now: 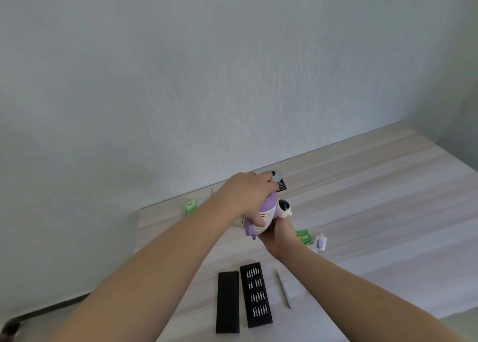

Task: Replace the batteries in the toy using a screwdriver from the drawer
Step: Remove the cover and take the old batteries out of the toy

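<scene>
Around my hands I see a pale wood-grain tabletop [375, 199] set against a grey wall [207, 70]. Near me, below both forearms, lies an open black bit case [256, 295] with rows of small metal bits, and its flat black lid [227, 301] lies just beside it to the left. A thin grey screwdriver [284, 288] lies on the tabletop right of the case, under my right forearm's line. Just right of my right hand sits a green battery pack [303, 237], and past it a small white and purple piece [320, 243]. Beyond my left hand, a green roll-like object [190, 206] sits near the wall, too blurred to name. A dark card with a silver disc [279, 180] lies just past my left fingertips.

My left hand [248, 194] comes over the top of the purple and white toy [266, 212], fingers curled round its body, thumb on the white underside. My right hand [278, 235] cups the toy from below, fingers wrapped under it. The toy is held above the tabletop between both hands.
</scene>
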